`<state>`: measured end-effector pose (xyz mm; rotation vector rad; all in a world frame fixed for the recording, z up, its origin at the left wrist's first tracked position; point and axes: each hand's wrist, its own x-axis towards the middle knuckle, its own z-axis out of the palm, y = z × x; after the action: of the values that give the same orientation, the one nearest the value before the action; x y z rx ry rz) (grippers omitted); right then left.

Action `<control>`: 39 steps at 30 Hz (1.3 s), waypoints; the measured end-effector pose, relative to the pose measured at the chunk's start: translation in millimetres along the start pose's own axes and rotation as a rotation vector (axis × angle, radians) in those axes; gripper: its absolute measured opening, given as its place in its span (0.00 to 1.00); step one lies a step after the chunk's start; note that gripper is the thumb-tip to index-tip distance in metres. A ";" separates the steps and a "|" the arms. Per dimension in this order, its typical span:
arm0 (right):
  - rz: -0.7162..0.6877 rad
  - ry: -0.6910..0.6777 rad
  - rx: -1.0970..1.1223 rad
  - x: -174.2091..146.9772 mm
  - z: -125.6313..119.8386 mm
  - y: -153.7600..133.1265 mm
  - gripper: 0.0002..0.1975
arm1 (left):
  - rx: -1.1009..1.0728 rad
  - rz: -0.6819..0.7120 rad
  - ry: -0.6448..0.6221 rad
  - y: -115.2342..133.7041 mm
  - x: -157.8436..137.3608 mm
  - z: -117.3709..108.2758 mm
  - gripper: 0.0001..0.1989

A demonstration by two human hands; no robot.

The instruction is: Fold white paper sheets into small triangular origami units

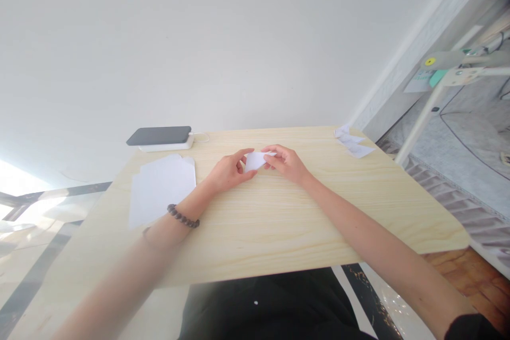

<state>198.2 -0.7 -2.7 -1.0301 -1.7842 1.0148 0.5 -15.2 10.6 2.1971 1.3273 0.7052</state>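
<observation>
Between my two hands is a small folded piece of white paper (255, 160), held just above the middle of the table. My left hand (230, 171) grips its left end, thumb along the lower edge and index finger at the upper edge. At the pointed right end, my right hand (287, 163) pinches the paper between thumb and fingers. A dark beaded bracelet circles my left wrist. Left of my left hand lies a loose stack of white paper sheets (159, 186). Several folded white paper pieces (353, 143) lie at the far right of the table.
A dark phone (161, 135) rests on a white box-like device (169, 146) at the back left, with a white cable beside it. The light wooden table (271, 234) meets a pale wall behind. A white metal frame (422, 111) stands to the right.
</observation>
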 end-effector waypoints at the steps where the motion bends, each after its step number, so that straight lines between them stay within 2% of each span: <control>1: 0.006 -0.020 0.034 0.2 -0.8 -0.6 0.17 | -0.004 -0.013 0.015 0.2 -0.1 -0.1 0.28; 5: 0.012 -0.109 0.128 2.0 -2.8 -0.4 0.16 | -0.035 -0.037 0.049 0.5 -0.1 -0.5 0.28; 11: 0.047 -0.189 0.046 2.1 -3.4 -0.1 0.13 | -0.010 -0.024 0.052 -0.9 -0.1 0.4 0.29; 20: 0.063 -0.143 -0.028 3.4 -1.8 2.7 0.13 | 0.002 -0.023 0.062 1.5 -1.0 1.0 0.30; 24: 0.069 -0.042 -0.016 5.0 2.2 3.0 0.11 | -0.044 0.033 0.036 5.6 -2.0 0.8 0.31; 28: 0.058 0.047 -0.071 4.8 4.3 3.3 0.09 | -0.080 0.081 0.014 7.3 -2.6 0.3 0.27; 32: 0.053 0.053 -0.198 3.3 4.6 3.9 0.07 | -0.122 0.090 0.002 6.3 -2.9 0.8 0.24; 35: 0.043 0.063 -0.252 1.4 5.3 2.0 0.07 | -0.239 0.065 0.001 5.4 -2.5 2.4 0.24; 39: -0.083 0.090 -0.295 -2.7 9.0 -5.1 0.07 | -0.402 -0.046 -0.019 3.2 0.4 4.1 0.22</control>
<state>189.7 -7.0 -1.8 -1.1498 -1.9213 0.6563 5.4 -16.8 9.6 1.8419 1.1094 0.8483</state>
